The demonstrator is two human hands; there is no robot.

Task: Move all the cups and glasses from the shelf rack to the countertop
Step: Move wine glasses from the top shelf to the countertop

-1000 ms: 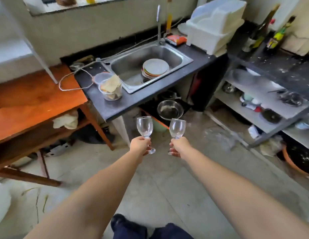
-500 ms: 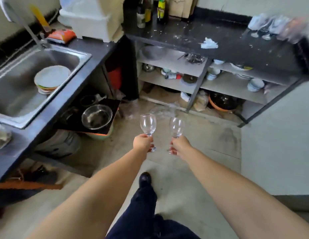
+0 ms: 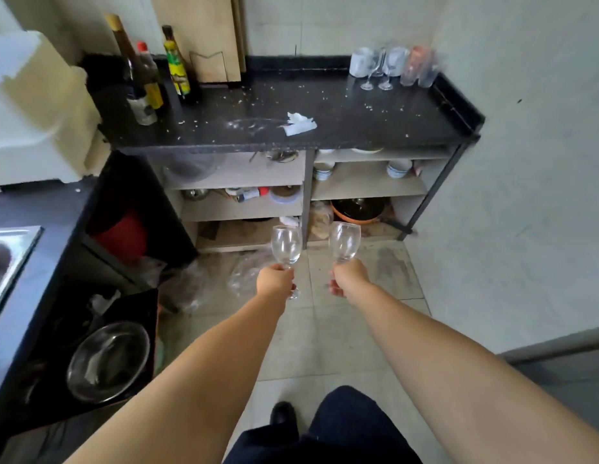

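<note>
My left hand [image 3: 274, 279] grips the stem of a clear wine glass [image 3: 286, 244], held upright over the floor. In my right hand [image 3: 348, 276] is a second clear wine glass [image 3: 344, 241], also upright and about level with the first. Ahead stands a black countertop [image 3: 341, 118] above open shelves. At its back right corner stands a cluster of glasses and cups [image 3: 392, 67], blurred, among them two stemmed glasses.
Several bottles [image 3: 151, 72] stand at the counter's back left, and a crumpled white tissue [image 3: 300, 123] lies mid-counter. The shelves [image 3: 368, 187] below hold bowls and pots. A sink counter [image 3: 20, 262] runs along the left, with a metal bowl [image 3: 107, 360] underneath.
The view has swung right from the sink to the black countertop, which is now straight ahead and closer. Both hands still hold their glasses in front of me.
</note>
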